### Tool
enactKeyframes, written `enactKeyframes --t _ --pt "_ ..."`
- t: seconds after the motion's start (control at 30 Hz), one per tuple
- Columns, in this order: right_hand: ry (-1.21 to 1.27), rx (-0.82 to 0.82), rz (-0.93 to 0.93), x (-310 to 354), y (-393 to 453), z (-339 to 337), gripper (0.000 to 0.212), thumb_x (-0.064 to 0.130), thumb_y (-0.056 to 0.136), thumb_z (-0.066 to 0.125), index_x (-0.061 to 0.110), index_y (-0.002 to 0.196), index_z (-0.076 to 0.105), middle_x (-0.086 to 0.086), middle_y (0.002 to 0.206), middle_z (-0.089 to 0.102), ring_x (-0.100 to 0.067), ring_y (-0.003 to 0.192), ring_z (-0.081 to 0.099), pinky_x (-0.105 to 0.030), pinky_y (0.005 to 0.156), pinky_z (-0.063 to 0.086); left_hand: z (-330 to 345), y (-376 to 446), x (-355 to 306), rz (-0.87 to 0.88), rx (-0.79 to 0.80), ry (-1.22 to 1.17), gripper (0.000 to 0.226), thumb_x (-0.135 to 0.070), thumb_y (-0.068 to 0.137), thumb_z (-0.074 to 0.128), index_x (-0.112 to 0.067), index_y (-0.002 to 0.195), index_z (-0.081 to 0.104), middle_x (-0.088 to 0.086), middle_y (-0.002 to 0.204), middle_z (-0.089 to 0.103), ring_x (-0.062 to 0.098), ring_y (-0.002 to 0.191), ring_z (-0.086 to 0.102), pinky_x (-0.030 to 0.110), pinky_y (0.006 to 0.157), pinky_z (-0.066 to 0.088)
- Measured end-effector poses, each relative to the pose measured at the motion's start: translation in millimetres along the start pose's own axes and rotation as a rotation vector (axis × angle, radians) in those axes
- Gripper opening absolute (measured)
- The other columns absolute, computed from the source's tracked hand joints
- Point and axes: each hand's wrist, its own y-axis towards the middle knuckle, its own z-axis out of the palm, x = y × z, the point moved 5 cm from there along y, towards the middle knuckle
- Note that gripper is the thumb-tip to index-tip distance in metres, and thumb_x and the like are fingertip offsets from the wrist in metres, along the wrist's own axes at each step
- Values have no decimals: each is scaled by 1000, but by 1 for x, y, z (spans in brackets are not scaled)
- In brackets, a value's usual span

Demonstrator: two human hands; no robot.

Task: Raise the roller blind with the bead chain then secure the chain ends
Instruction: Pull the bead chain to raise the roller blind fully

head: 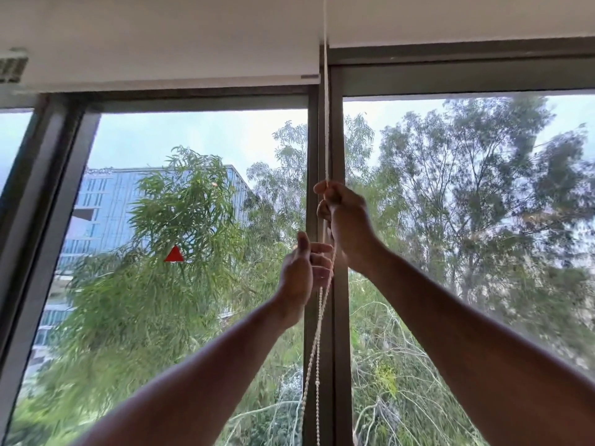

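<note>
- two bare forearms reach up from the bottom edge toward the dark vertical window post point(336, 317).
- the right hand point(346, 220) is higher, clenched around the white plastic bead chain point(317, 336) in front of the post.
- the left hand point(301, 272) sits just below, thumb up, fingers curled on the same chain.
- below the hands the chain hangs in two strands.
- the white fabric roller blind point(161, 37) is rolled up high, its bottom bar near the top of the glass.

Beyond the glass: leafy trees point(180, 226), a blue glass building point(103, 204), grey sky point(193, 133). Red triangle sticker point(174, 254) on the pane. Ceiling vent point(13, 68) at upper left.
</note>
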Motion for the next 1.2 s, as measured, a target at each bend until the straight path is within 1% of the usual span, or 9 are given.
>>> enactKeyframes --t 0.1,0.2,0.27,0.47,0.73,0.83,0.97,1.1,1.2 --pt "23 42 -30 -10 -15 2 36 8 106 45 26 86 69 9 55 53 -2 49 49 -21 51 37 -8 16 -27 21 -29 17 64 -57 102 22 -11 99 66 11 87 66 23 76 62 33 70 50" --pt "123 122 -61 -17 -28 6 33 5 106 45 22 91 70 8 78 73 -2 64 62 -22 59 50 -1 28 -65 33 -49 -47 55 -49 104 26 -9 111 63 6 83 65 18 71 61 32 67 49" --pt "124 148 -89 -19 -37 8 34 6 105 44 24 91 69 15 70 65 0 59 50 -17 56 41 9 34 -90 8 -74 -95 43 -40 107 27 -10 103 57 8 81 63 15 60 60 27 53 48" --pt "-60 161 -120 -32 -62 7 29 18 102 44 35 89 64 14 53 46 -9 55 37 -30 55 33 36 45 -128 -88 -14 -105 41 -41 107 32 -19 75 45 -6 46 36 7 33 27 15 33 20" --pt "-10 293 48 -56 -77 -12 34 -1 107 41 15 85 63 12 48 43 0 47 34 -11 48 30 43 38 -96 -30 -22 -47 47 -39 106 36 -23 62 33 -11 37 29 7 26 23 11 34 19" --pt "-30 322 140 -60 -76 -20 34 0 107 40 12 85 63 8 51 44 -1 42 34 -16 44 29 43 30 -80 -21 -20 -41 49 -40 105 36 -22 59 33 -10 38 29 7 27 22 11 36 19" --pt "1 202 242 -47 -57 -29 30 4 106 38 2 92 64 -4 61 65 -12 49 55 -25 48 47 41 19 -58 43 -37 67 52 -38 105 39 -20 56 38 -6 43 34 9 29 26 15 38 22" --pt "239 45 335 -17 -18 -20 31 12 109 38 -7 115 61 -21 90 66 -27 73 61 -34 62 50 38 6 -39 41 -2 33 48 -40 104 40 -24 61 55 -10 40 42 7 30 32 15 36 26" --pt "480 -8 341 12 11 -6 28 13 110 34 5 98 58 -13 75 67 -21 63 62 -36 67 55 40 -6 -29 37 77 -19 53 -42 104 38 -28 55 53 -6 44 37 8 31 25 14 35 22"
